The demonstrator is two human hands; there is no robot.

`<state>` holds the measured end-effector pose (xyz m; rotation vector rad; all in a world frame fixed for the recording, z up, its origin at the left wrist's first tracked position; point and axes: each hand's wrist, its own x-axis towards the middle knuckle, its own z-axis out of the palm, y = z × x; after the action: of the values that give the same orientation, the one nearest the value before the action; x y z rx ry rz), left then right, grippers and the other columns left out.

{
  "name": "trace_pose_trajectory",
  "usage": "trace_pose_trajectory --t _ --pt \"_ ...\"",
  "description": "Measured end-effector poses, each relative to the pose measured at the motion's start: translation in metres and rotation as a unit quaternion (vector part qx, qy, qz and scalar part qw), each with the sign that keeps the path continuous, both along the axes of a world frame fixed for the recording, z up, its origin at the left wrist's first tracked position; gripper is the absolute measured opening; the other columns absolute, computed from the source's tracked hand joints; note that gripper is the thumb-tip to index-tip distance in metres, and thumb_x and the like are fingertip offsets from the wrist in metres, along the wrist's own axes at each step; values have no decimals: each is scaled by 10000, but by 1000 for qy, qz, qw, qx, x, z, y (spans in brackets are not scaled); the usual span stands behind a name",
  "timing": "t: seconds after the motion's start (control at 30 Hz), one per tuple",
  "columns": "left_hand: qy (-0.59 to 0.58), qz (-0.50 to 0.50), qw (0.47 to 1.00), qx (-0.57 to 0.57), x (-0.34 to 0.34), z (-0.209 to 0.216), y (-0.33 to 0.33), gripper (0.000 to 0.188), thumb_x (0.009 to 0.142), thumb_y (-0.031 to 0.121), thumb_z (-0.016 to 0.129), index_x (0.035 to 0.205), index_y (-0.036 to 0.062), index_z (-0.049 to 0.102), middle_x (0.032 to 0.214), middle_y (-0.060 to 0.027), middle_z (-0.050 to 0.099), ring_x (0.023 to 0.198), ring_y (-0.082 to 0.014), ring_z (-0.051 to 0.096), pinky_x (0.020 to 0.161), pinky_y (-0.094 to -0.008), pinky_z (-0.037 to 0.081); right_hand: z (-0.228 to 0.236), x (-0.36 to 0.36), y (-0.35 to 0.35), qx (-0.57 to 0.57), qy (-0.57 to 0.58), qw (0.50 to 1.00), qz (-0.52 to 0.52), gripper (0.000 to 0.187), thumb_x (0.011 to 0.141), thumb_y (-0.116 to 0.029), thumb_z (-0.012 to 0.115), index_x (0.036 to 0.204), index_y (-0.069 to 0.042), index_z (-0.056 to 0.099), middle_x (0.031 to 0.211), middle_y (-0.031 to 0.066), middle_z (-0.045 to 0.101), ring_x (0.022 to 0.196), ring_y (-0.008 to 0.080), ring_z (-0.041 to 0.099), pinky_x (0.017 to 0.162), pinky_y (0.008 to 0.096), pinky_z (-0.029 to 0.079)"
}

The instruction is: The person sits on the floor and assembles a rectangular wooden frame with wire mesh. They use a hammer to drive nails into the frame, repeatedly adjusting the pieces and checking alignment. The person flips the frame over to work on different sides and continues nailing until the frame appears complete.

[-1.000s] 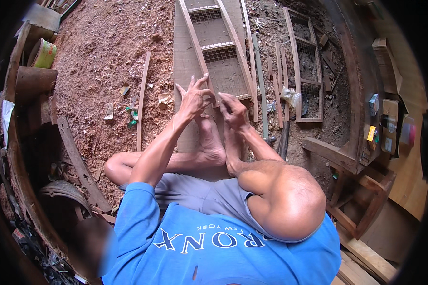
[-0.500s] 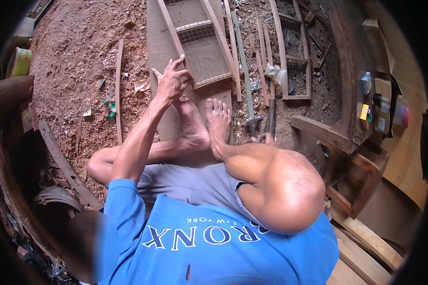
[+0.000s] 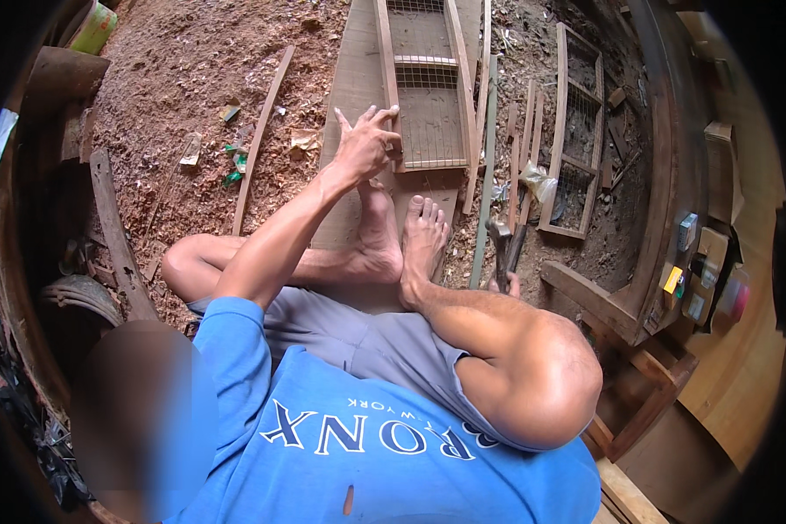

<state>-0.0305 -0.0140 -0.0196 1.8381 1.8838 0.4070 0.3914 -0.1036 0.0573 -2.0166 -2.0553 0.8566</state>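
A long wooden frame with wire mesh (image 3: 424, 79) lies on a flat board (image 3: 345, 218) ahead of my feet. My left hand (image 3: 368, 148) is at its near left corner. The thumb and fingers grip the left rail there, with the outer fingers raised and spread. Whether a small piece sits between the fingertips is hidden. Beside my right foot, my right hand (image 3: 513, 285) is wrapped around the handle of a hammer (image 3: 499, 237). Its metal head points away from me, and my raised knee and shin partly block the hand from sight.
A second mesh frame (image 3: 576, 131) lies farther right, near thin wooden strips (image 3: 489, 175) and a crumpled plastic bag (image 3: 538, 182). Wood shavings (image 3: 175, 96) cover the left ground. A wooden bench (image 3: 603, 301) stands close on the right; small boxes (image 3: 688, 231) are beyond it.
My view has shifted, so the scene sits farther right. The hammer has turned, its head now pointing up and away from my right hand. My left hand stays at the frame's corner.
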Motion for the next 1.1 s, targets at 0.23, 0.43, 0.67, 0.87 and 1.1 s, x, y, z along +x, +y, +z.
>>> trace_pose_trajectory --t 0.23,0.43,0.67,0.87,1.1 --pt "8 -21 1000 -6 -3 6 2 114 805 272 767 918 282 775 1560 -31 395 1446 -393 337 1041 -876 26 18 -114 44 -46 225 968 102 372 972 -197 628 1318 -92 544 693 70 620 594 147 587 565 335 487" --pt "3 -3 1000 11 -1 3 1 100 782 286 787 878 261 770 1527 -24 431 1455 -359 336 1059 -858 55 21 -157 54 -45 210 961 177 335 928 -169 621 1250 -89 569 773 97 644 659 196 610 610 346 499" --pt "5 -8 1000 19 -2 9 1 97 779 281 785 875 274 772 1522 -24 436 1445 -347 347 1059 -856 71 78 -157 52 -58 175 954 237 300 853 -136 631 1150 -94 615 866 123 659 756 264 629 684 377 516" --pt "-19 -9 999 33 -4 -7 -2 157 778 169 730 897 266 761 1534 -58 424 1427 -361 365 1052 -860 43 217 -154 42 -101 114 931 332 277 788 -107 640 1064 -98 655 946 145 671 839 322 644 748 404 530" --pt "-4 -18 997 82 -8 -21 4 247 805 156 686 1017 254 767 1473 -83 476 1392 -334 419 1099 -806 83 290 -178 49 -169 -33 897 407 257 743 -116 649 994 -146 696 970 146 677 891 366 656 807 426 539"
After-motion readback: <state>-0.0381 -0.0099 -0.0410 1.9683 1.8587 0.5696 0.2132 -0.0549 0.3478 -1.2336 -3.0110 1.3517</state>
